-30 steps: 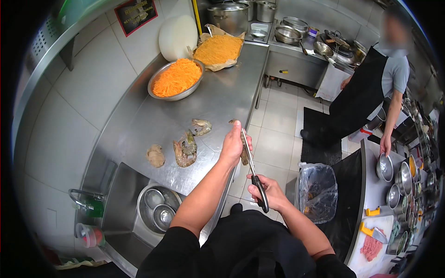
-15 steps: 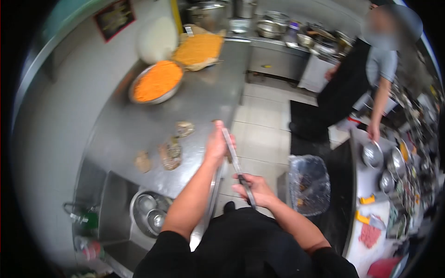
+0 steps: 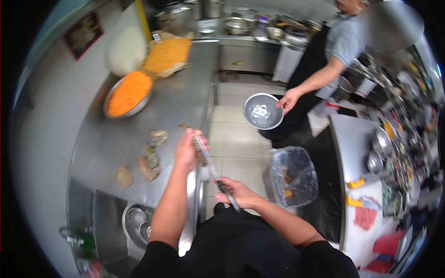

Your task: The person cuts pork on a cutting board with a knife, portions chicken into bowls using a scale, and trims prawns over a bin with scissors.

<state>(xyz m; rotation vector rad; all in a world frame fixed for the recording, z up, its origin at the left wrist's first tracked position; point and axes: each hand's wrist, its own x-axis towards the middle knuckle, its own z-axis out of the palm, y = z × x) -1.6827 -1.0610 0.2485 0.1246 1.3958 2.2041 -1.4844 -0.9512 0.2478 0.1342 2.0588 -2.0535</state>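
A shrimp is being held by the left hand and (seemingly) trimmed with scissors being gripped by the right hand. Careful blade alignment is being required

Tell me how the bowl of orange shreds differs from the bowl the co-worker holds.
The shred bowl is heaped full; the held bowl shows its bare inside. The shred bowl sits on the counter; the held bowl is up in the co-worker's hand. Both are round and metallic.

commercial kitchen, steel counters, pots
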